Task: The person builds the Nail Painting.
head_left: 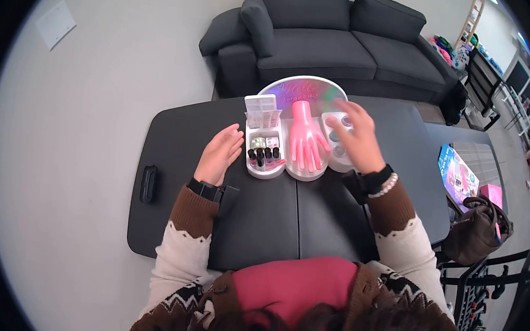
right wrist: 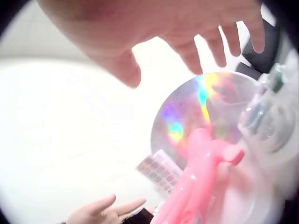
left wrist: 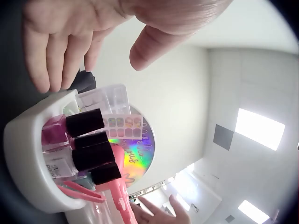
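Note:
A white toy nail salon stand (head_left: 264,174) is on the black table, with a pink model hand (head_left: 306,142) in its middle, fingers toward the person. Several black-capped nail polish bottles (left wrist: 84,121) fill its left compartment, beside pink tweezers (left wrist: 81,192). Behind them stand a nail sticker sheet (left wrist: 124,126) and a clear lidded case (head_left: 261,103). My left hand (head_left: 220,153) hovers just left of the stand, fingers extended, holding nothing. Blurred, my right hand (head_left: 359,138) is spread over the right-hand section with its small round pots (head_left: 339,150), nothing in its grasp.
An iridescent round backboard (right wrist: 210,100) with lettering rises behind the model hand. A black padded table (head_left: 255,219) carries the stand. At the right are a printed box (head_left: 457,177), a pink box (head_left: 492,194) and a dark handbag (head_left: 478,236). A grey sofa (head_left: 320,50) stands beyond.

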`<state>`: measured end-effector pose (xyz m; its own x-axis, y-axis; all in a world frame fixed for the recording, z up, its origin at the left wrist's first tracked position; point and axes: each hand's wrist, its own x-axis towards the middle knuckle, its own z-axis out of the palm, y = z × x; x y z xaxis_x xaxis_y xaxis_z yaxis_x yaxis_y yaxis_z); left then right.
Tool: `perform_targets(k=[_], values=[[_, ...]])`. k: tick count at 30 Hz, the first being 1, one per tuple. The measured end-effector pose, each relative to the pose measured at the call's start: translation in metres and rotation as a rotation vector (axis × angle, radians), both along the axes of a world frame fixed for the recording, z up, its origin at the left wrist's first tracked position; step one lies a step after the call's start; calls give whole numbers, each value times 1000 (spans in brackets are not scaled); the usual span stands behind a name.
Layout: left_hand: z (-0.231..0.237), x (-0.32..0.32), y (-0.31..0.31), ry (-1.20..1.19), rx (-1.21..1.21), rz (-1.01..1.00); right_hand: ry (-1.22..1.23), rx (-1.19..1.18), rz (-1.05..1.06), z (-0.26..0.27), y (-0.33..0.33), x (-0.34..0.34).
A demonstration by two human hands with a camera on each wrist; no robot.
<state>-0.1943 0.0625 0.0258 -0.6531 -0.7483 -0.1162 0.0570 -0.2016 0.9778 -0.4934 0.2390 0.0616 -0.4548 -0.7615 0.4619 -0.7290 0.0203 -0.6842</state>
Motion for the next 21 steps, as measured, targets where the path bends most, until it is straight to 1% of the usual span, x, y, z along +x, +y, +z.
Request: perform_targets(k=[1, 3, 4, 6, 7, 8, 10, 12, 14, 15, 17, 18, 19, 20, 21], values=[[3, 3, 5, 0, 14, 32, 1, 0, 6, -8, 8, -12], [5, 6, 12, 1, 32, 74, -839, -112, -94, -25, 21, -29], [5, 6, 16, 16, 67, 69, -841, -108, -89, -35, 23, -39], [1, 7, 19, 32, 106, 71, -1132, -68, 165, -52, 23, -53], [-5, 7, 18, 61, 86, 74, -1188, -122, 207, -55, 22, -48], [-10, 6, 19, 89, 63, 77, -1188, -117, 214, -55, 23, -44], [-18, 3, 25, 94, 27, 107, -1261, -216, 199, -60, 31, -40], [-25, 4, 25, 97, -7, 131, -1280, -244, 206, -67, 37, -46], [-25, 9, 22, 212, 80, 239, -1212, -284, -54, -61, 42, -49], [-28, 12, 17, 208, 77, 238, -1163, -324, -89, -71, 44, -63], [-38, 21, 7, 106, 25, 496, -1214, -348, -88, -85, 53, -91], [-41, 26, 3, 102, 28, 495, -1259, -373, -82, -92, 54, -101], [-40, 28, 0, 155, 34, 488, -1318, -477, -98, -76, 50, -91], [-35, 27, 1, 209, 39, 481, -1318, -475, -101, -74, 52, -91], [-32, 24, 4, 175, 29, 554, -1295, -459, -137, -73, 53, -91]])
